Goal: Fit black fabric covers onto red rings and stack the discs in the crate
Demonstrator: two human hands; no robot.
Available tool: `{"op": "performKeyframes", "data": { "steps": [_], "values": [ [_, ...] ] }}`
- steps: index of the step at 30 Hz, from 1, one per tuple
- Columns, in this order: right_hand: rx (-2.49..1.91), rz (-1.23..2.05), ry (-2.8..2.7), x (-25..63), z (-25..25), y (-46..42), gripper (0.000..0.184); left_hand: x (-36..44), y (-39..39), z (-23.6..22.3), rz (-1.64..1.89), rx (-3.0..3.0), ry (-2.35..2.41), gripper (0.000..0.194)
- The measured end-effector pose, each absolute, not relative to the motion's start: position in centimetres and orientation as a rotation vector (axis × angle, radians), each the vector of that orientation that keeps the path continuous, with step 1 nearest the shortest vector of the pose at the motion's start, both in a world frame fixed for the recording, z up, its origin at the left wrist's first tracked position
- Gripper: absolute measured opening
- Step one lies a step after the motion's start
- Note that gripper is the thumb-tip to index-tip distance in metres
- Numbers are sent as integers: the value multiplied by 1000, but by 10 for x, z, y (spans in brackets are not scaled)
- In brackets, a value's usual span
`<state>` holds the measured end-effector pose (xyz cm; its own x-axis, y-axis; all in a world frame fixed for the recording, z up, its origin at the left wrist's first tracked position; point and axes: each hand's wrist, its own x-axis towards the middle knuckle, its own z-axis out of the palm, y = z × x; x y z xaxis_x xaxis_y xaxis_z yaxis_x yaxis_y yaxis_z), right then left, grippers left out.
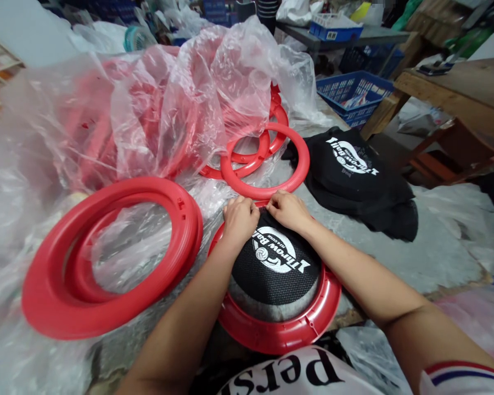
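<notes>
Before me lies a red plastic ring with its ribbed inner side up. A black mesh disc printed "Throw Ball" in white lies across its opening, with a gap at the near side. At the disc's far edge, my left hand pinches the black mesh against the ring's rim. My right hand is beside it, its fingers also closed on that edge. The fingertips are partly hidden. Just beyond the hands rests another red ring, overlapping more rings. To the right is a pile of black mesh discs.
Stacked red rings stand at the left. A large clear plastic bag full of red rings fills the back left. Farther back right are a blue crate and a wooden table. Plastic sheeting covers much of the left.
</notes>
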<state>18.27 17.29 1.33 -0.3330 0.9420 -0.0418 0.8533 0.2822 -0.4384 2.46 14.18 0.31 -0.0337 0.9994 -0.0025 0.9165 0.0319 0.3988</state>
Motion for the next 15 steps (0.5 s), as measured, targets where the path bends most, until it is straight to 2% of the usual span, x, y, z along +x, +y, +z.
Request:
{"op": "performKeyframes", "data": {
  "steps": [7,15],
  "values": [
    [-1698,515,-2356,181,16,171,16,26,142,3,382,2000,2031,19],
    [-1807,598,-2330,177,17,179,12,25,145,1,404,1961,2020,15]
  ]
}}
